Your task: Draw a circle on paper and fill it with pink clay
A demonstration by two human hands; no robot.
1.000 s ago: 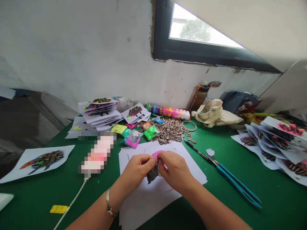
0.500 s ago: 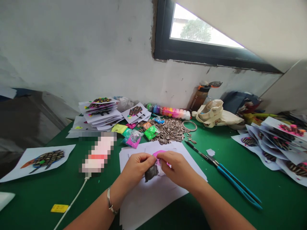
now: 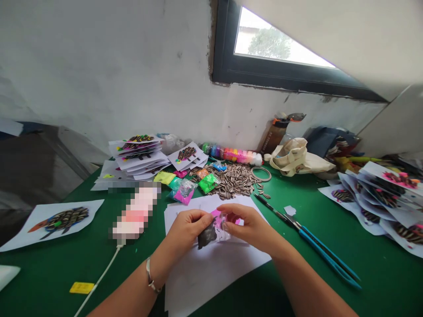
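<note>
Hands met over the stack of white paper sheets (image 3: 211, 268): left hand (image 3: 185, 229) and right hand (image 3: 253, 226) each pinched an edge of the small clear plastic packet of dark material (image 3: 211, 231), as if to part its mouth.

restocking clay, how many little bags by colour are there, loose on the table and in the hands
yellow bag: 1
green bag: 1
magenta bag: 1
orange bag: 1
blue bag: 1
bag with black clay, held by left hand and right hand: 1
total: 6
</note>
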